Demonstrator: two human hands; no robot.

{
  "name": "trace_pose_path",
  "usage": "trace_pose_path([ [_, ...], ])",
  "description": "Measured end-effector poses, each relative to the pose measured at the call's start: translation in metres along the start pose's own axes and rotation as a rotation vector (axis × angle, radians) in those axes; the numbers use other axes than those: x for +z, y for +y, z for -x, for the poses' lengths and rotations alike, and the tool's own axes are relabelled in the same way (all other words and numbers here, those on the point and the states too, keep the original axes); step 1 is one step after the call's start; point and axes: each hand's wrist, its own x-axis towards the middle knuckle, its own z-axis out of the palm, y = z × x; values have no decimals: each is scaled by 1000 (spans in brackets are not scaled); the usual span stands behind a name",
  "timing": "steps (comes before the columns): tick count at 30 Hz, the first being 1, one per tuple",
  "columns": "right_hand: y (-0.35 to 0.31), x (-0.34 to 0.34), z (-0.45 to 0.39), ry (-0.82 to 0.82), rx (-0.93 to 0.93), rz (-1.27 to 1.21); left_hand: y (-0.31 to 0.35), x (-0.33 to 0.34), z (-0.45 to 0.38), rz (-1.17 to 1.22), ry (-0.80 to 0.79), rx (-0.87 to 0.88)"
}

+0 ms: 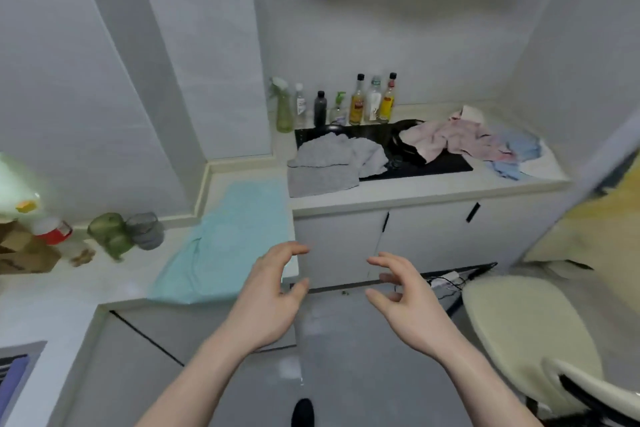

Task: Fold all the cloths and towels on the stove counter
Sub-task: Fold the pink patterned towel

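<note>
**Cloths and towels wait unfolded on the stove counter; your hands are empty**

Cloths and towels lie in loose heaps across the stove counter (433, 192), well ahead of you. A grey towel (325, 166) sits crumpled at the left, partly over the black cooktop (440, 165) and partly on the white counter edge. A pink cloth (460, 139) is bunched over the right side of the cooktop, and a light blue cloth (519, 149) lies just beside it, touching or tucked under its right edge. None of them looks folded.

Your left hand (273, 291) and right hand (405, 288) hover in the air in front of the cabinet doors, well short of the counter. Both have their fingers spread and loosely curved, gripping nothing.

You appear to be at the very start: approaching, nothing picked up yet. The next move calls for stepping closer and reaching for one piece. The grey towel is nearest your hands and looks the easiest first choice. You will need to find two corners and lift it free of the cooktop before folding.

A turquoise cloth (235, 236) lies spread flat on the adjoining counter at the left. A row of bottles (356, 104) stands along the back wall behind the cooktop; keep the cloth clear of them as you lift.
</note>
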Motion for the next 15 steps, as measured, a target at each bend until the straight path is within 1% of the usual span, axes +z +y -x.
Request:
trace_pose_path([
  [2,-2,-14,-19,41,12,6,7,6,-35,-5,-46,48],
  [8,-8,-45,-79,163,20,5,15,15,-133,50,-106,130],
  [15,12,-96,-109,308,78,-24,57,60,-203,51,-267,253],
])
